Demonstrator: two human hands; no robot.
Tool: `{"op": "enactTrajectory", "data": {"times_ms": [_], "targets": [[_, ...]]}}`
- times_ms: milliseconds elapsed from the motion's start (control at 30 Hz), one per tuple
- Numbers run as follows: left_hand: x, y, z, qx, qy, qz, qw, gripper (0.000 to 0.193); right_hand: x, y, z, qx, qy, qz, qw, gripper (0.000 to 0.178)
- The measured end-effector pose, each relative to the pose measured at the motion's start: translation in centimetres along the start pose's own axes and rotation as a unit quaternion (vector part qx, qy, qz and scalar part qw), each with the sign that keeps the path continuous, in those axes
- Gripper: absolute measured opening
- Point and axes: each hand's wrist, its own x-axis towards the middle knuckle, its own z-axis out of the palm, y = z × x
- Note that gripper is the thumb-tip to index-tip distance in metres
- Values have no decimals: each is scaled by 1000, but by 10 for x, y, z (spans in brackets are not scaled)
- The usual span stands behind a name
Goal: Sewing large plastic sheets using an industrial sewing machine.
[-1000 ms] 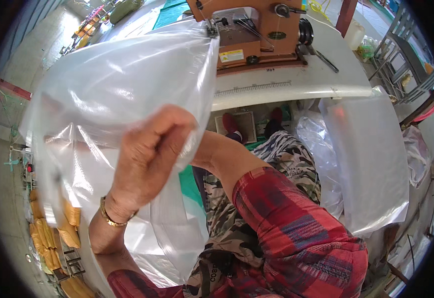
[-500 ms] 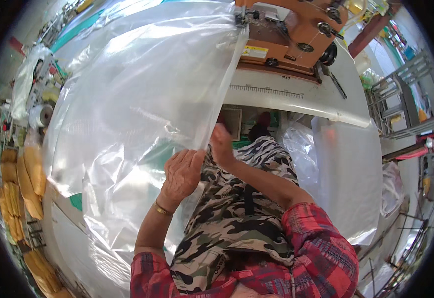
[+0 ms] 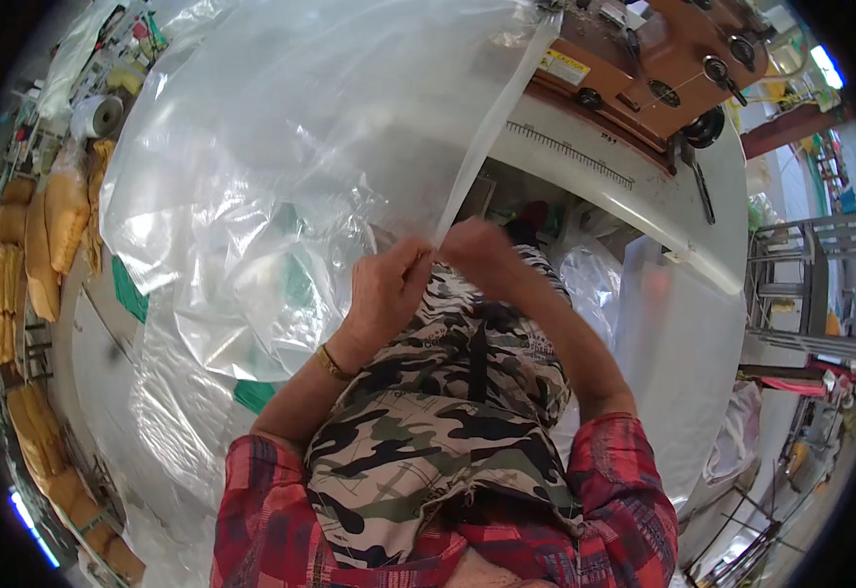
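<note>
Centrally, left hand (image 3: 386, 292): fingers curled shut, pinching lower corner of clear plastic bag (image 3: 281, 186); gold bracelet (image 3: 331, 364) at wrist. Right hand (image 3: 477, 253): closed on same bag edge, just beside left hand, fingertips nearly touching it; partly blurred.

Clear plastic bag: large, transparent, crinkled; held up ahead of chest, spreading up and to left; one folded edge running taut as narrow strip from hands up to orange sewing machine (image 3: 668, 59) at top right.

Camouflage apron (image 3: 438, 412): below hands, covering lap. Red plaid sleeves (image 3: 634, 500): both forearms, entering from lower edge.

White desk (image 3: 644, 211): curved by lens, carrying sewing machine; ruler scale (image 3: 570, 155) printed along front edge. Further clear plastic sheeting (image 3: 678, 343): hanging over desk front at right.

Green-and-white surface (image 3: 134, 299): seen through and below bag at left. Yellow-orange filled bags (image 3: 50, 230): stacked along left rim. White roll (image 3: 95, 116): upper left. Metal racking (image 3: 805, 294): far right.
</note>
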Motion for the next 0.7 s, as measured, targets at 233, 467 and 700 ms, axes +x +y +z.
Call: {"op": "enactTrajectory", "data": {"times_ms": [233,467,700], "targets": [[0,-1,9,-425,-42,-203,881,9,0,-18,-90,-159,159,-162,961,14],[-1,3,-1,-445,-78,-258,854,10,15,-23,-91,-203,30,-224,953,19],[-3,18,-14,-269,-75,-194,940,13,14,-27,-88,-181,6,-211,960,12]]}}
